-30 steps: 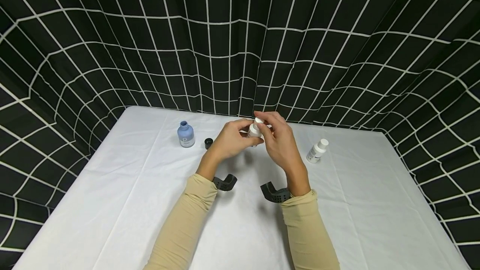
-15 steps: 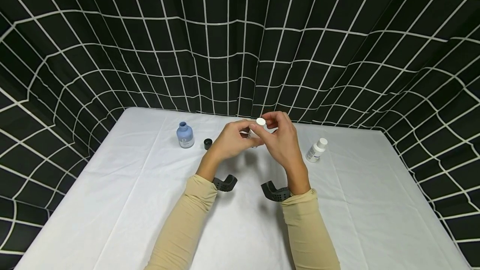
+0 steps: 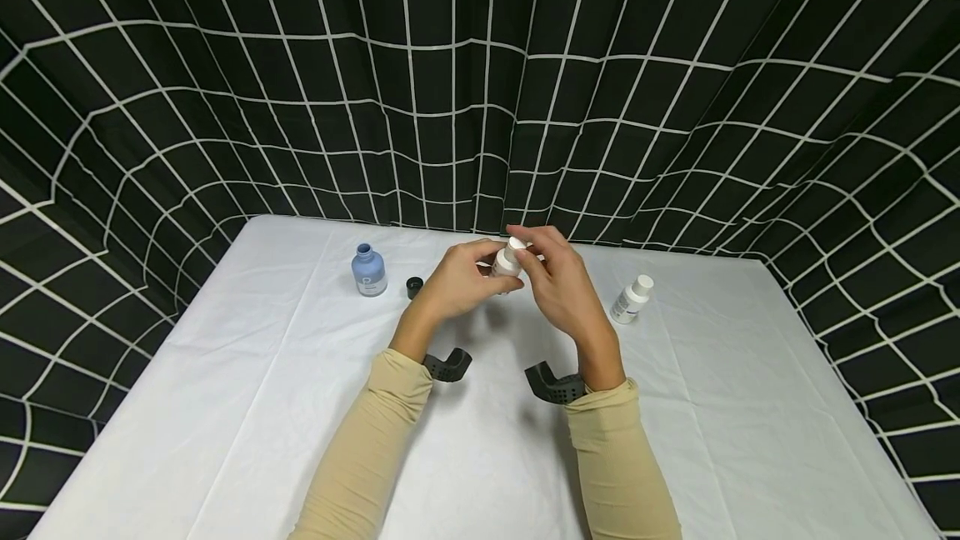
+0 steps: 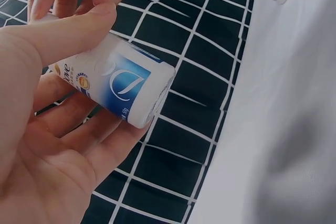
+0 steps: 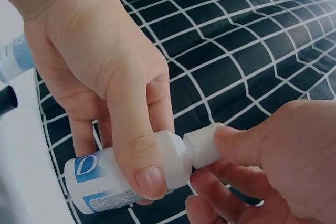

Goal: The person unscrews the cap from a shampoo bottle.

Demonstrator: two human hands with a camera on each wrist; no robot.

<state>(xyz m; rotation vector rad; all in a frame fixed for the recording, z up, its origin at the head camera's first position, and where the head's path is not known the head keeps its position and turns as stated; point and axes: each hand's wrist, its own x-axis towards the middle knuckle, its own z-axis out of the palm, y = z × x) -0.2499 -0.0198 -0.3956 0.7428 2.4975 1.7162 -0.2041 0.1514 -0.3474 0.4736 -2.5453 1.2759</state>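
Above the far middle of the table, my left hand (image 3: 459, 280) holds a small white Dove bottle (image 4: 128, 80) with a blue label. Its thumb and fingers wrap around the body in the left wrist view. My right hand (image 3: 561, 283) pinches the bottle's white cap (image 5: 203, 145) between thumb and fingers. The cap sits at the bottle's neck; whether it is loose I cannot tell. In the head view the bottle tilts slightly, cap up and to the right.
An uncapped blue bottle (image 3: 369, 273) stands on the white tablecloth (image 3: 480, 457) to the left. Beside it lies a black cap (image 3: 415, 287). Another white bottle (image 3: 632, 300) with its cap on stands to the right. A black grid curtain (image 3: 480, 73) hangs behind the table.
Half a second ago my right thumb lay across the cap with the hand turned; now the hand has turned back to about its earlier pose. My left hand keeps holding the bottle.
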